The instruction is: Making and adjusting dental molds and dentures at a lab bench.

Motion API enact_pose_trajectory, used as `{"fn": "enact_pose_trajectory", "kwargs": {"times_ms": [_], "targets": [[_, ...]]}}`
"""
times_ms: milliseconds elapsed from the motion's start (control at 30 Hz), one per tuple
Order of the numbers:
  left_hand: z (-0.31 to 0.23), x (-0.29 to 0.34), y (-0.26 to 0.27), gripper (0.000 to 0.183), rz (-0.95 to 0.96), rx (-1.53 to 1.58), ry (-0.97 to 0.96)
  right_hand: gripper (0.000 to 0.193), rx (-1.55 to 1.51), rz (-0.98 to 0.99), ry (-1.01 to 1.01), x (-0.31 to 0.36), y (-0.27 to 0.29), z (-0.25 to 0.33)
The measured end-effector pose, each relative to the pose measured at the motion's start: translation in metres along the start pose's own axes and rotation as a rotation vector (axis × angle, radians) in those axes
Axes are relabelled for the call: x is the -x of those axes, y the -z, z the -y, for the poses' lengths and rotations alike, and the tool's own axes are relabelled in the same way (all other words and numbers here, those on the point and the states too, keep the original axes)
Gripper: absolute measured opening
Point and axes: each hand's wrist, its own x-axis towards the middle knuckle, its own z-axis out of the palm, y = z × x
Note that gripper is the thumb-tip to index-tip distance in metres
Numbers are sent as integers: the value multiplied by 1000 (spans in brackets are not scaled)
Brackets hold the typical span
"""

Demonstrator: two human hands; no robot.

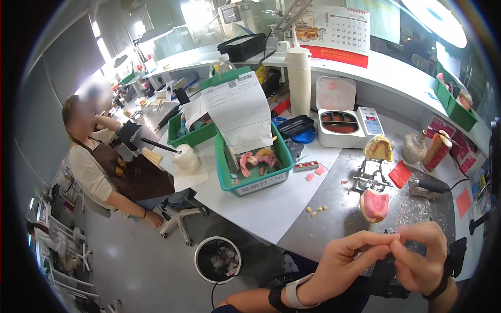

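Over the near edge of the metal bench top, my left hand (344,259) and my right hand (421,258) meet with thumbs and forefingers pinched together. Whatever lies between the fingertips is too small or hidden to name. Just beyond them a dental cast with a pink wax base (374,205) rests on the bench. Behind it stands a metal articulator (371,176), and at its far end a yellowish cast (379,148) is tilted up. Several loose denture teeth (317,211) lie to the left, and a red wax sheet (400,173) lies to the right.
A green tray (255,183) holds pink pieces and a paper slip. Behind are a white wax heater (342,136) and cream flask (298,83). A black-handled tool (431,185) and glass bottle (415,147) stand right. Left, a person (117,161) sits; a waste bin (218,260) is below.
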Motion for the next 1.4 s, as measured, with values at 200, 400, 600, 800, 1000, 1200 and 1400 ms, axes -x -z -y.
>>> {"fn": "enact_pose_trajectory", "kwargs": {"times_ms": [200, 400, 600, 800, 1000, 1200, 1400], "targets": [[18, 1, -17, 22, -1, -181, 18, 30, 76, -102, 110, 27, 4, -14], [-1, 6, -46, 23, -47, 53, 296, 23, 423, -188, 331, 36, 30, -15], [-5, -21, 1, 68, -110, -1172, -355, 25, 113, -283, 49, 55, 22, -63], [0, -74, 22, 98, 278, -1413, -149, 17, -138, -328, -323, 68, 10, -85], [13, -85, 37, 85, 52, -1023, 158, 18, -312, -257, -419, 61, -3, -96], [14, -70, -9, 88, -5, -715, 279, 19, -619, -196, -380, 57, -12, -100], [29, -61, -9, 87, -80, -630, 188, 15, -764, -153, -403, 59, -17, -97]]}}
